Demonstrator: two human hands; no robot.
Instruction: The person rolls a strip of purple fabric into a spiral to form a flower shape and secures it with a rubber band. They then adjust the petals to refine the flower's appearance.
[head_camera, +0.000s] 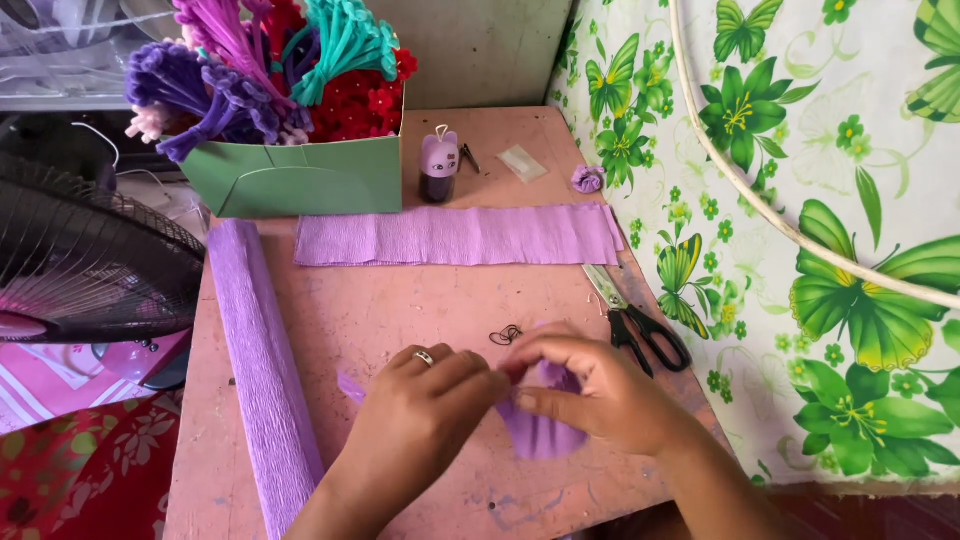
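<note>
Over the near part of a pink table (400, 320), both my hands pinch one small piece of purple crepe paper (540, 435). My left hand (425, 400), a ring on one finger, grips its left side. My right hand (590, 390) gathers the paper into folds from above, and the paper fans out below my fingers. A long strip of the same purple crepe paper (460, 235) lies flat across the table beyond my hands. A small black twist of wire (506, 335) lies just above my fingers.
A roll of purple crepe paper (262, 370) lies along the table's left edge. Black-handled scissors (640, 320) lie at right. A green box (300, 175) of pipe-cleaner flowers, a small purple figure-shaped container (438, 165) and a paper rosette (588, 178) stand at the back. A fan (90, 260) is at left.
</note>
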